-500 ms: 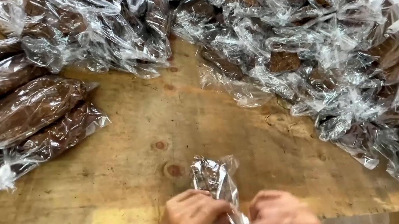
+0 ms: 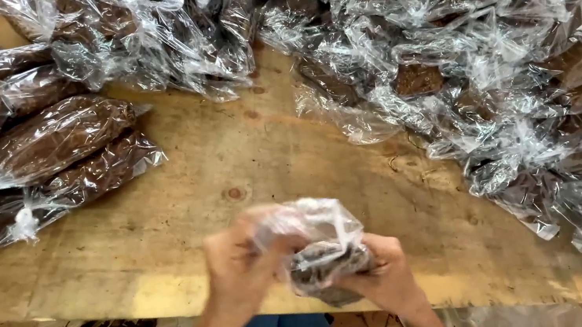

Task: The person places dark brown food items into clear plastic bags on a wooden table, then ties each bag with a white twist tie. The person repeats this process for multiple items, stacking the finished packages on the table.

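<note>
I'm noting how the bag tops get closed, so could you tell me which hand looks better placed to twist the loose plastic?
Probably the left hand: its fingers grip the loose plastic top of the small bag, while the right hand cups the brown-filled bottom from below.

A bare wooden table (image 2: 245, 172) carries clear bags of brown stuff: a few sealed bags (image 2: 56, 141) at left, a big heap (image 2: 463, 53) along the back and right.
</note>
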